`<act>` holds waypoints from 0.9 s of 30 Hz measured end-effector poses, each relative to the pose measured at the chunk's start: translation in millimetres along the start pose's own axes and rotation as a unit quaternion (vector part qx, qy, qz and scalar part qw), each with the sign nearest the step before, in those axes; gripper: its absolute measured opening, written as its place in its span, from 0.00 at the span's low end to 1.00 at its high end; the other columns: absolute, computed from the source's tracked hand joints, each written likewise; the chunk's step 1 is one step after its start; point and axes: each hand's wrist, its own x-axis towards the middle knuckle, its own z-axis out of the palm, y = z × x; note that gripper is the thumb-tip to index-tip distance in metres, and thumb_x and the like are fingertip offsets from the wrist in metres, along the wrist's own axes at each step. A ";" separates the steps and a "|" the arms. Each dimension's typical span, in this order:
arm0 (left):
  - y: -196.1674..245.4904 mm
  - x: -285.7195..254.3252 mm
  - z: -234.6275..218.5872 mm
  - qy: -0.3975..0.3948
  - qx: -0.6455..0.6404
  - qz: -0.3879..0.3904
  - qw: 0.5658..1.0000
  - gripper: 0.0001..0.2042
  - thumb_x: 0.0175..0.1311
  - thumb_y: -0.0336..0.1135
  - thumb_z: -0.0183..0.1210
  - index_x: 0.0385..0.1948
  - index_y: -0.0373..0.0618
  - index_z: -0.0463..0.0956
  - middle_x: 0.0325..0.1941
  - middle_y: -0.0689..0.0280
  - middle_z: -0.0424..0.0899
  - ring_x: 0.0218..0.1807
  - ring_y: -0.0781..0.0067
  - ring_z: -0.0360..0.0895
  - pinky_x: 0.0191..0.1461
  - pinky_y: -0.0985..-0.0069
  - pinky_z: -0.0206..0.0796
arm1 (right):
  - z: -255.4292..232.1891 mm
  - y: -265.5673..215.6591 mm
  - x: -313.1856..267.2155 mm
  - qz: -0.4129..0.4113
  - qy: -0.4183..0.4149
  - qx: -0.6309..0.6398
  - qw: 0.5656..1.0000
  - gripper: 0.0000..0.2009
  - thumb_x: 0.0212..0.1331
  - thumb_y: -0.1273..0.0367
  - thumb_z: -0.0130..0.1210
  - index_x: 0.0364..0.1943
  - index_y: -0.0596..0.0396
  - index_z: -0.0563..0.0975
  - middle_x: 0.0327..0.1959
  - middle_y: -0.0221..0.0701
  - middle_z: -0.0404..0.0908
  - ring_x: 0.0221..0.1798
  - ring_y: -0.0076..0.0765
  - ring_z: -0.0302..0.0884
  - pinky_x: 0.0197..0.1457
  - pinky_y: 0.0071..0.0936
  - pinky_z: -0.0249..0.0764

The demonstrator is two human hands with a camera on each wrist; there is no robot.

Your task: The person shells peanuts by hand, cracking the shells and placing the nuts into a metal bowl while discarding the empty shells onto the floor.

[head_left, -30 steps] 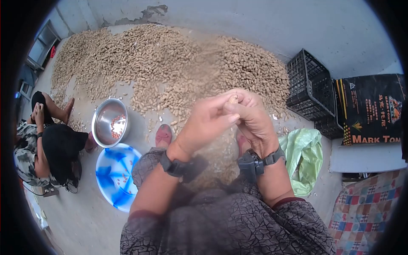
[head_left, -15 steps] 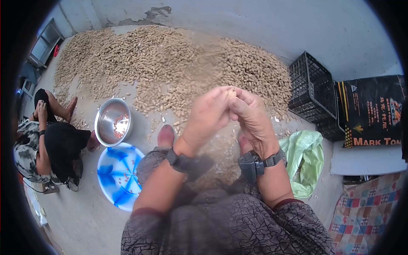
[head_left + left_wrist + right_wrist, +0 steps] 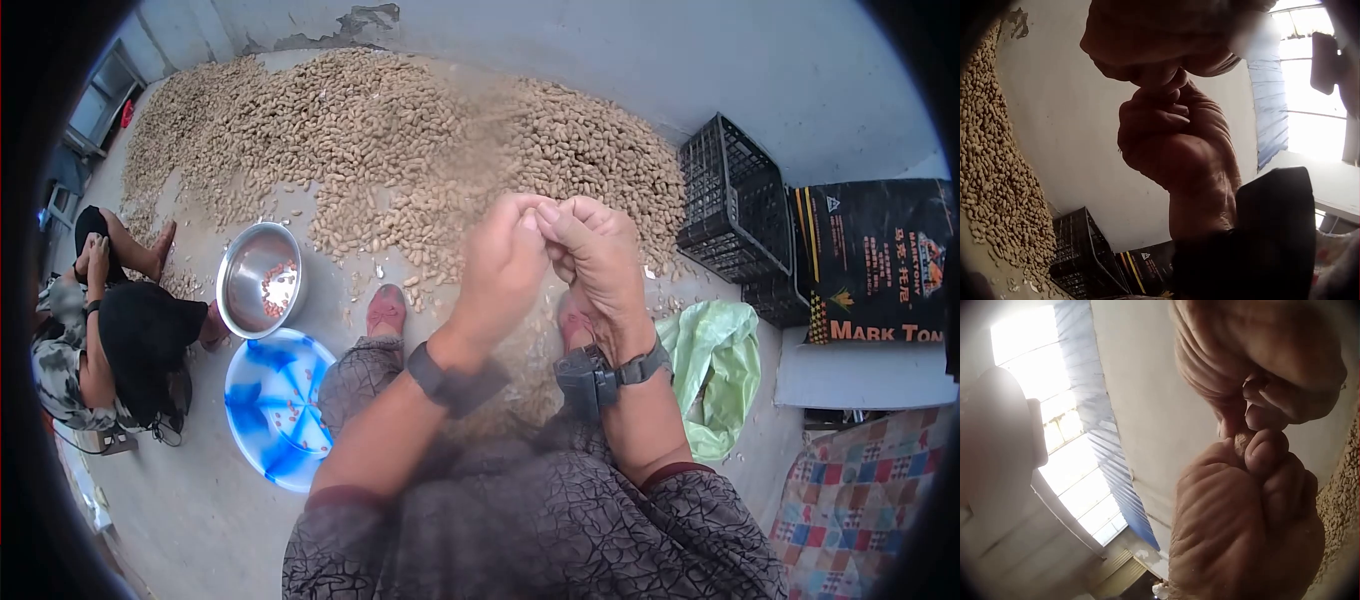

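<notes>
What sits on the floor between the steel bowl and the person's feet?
In the head view, only bare concrete floor with a few scattered peanuts lies between the steel bowl and the nearer foot.

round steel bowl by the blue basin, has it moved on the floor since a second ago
No. The round steel bowl sits against the blue plastic basin and beside the peanut heap as before; only the camera shifted slightly.

Steel bowl [image 3: 260, 280] beside blue basin [image 3: 270, 405], black crate [image 3: 735, 205], green bag [image 3: 715, 370].
</notes>
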 end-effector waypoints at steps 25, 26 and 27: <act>-18.9 8.5 -25.1 0.001 -0.341 -0.247 0.907 0.12 0.69 0.41 0.45 0.33 0.43 0.71 0.19 0.74 0.69 0.13 0.88 0.56 0.14 0.89 0.46 | 10.6 0.4 -12.7 -0.263 -0.025 -0.189 0.946 0.04 0.54 0.75 0.56 0.28 0.62 0.74 0.21 0.30 0.78 0.22 0.21 0.75 0.22 0.18 0.71; -18.5 9.4 -25.0 0.014 -0.314 -0.251 0.915 0.11 0.69 0.41 0.45 0.34 0.43 0.71 0.18 0.74 0.68 0.13 0.89 0.56 0.15 0.90 0.46 | 6.2 -1.4 -11.2 -0.211 0.006 -0.155 0.965 0.05 0.54 0.73 0.56 0.28 0.62 0.74 0.22 0.29 0.77 0.21 0.19 0.73 0.22 0.16 0.69; -14.4 9.9 -24.5 0.014 -0.315 -0.251 0.915 0.11 0.69 0.41 0.45 0.34 0.43 0.71 0.18 0.74 0.68 0.13 0.89 0.56 0.15 0.90 0.46 | 3.5 -2.6 -9.5 -0.159 0.038 -0.120 0.979 0.06 0.55 0.72 0.55 0.28 0.61 0.74 0.23 0.28 0.77 0.20 0.17 0.71 0.22 0.13 0.67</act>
